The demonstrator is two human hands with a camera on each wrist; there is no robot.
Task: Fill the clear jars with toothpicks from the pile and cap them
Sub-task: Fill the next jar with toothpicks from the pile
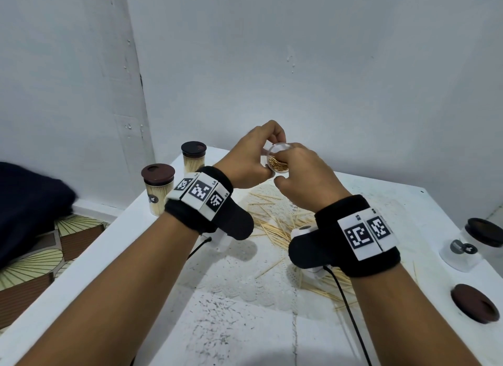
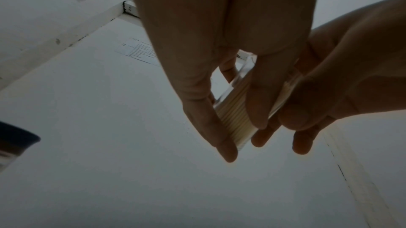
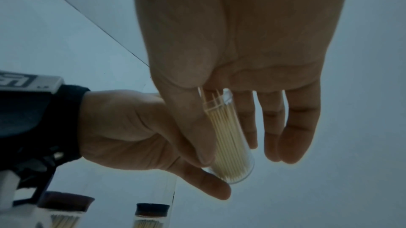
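My left hand grips a clear jar partly full of toothpicks and holds it above the table, mouth tilted toward me. My right hand is at the jar's mouth. In the right wrist view its thumb lies along one side of the jar and its fingers along the other, with a few toothpick tips poking out by the palm. In the left wrist view the jar sits between my left fingers. The loose toothpick pile lies on the white table under my wrists.
Two filled jars with brown caps stand at the table's back left. An empty capped jar and a loose brown cap sit at the right edge. Dark cloth lies off the table's left side.
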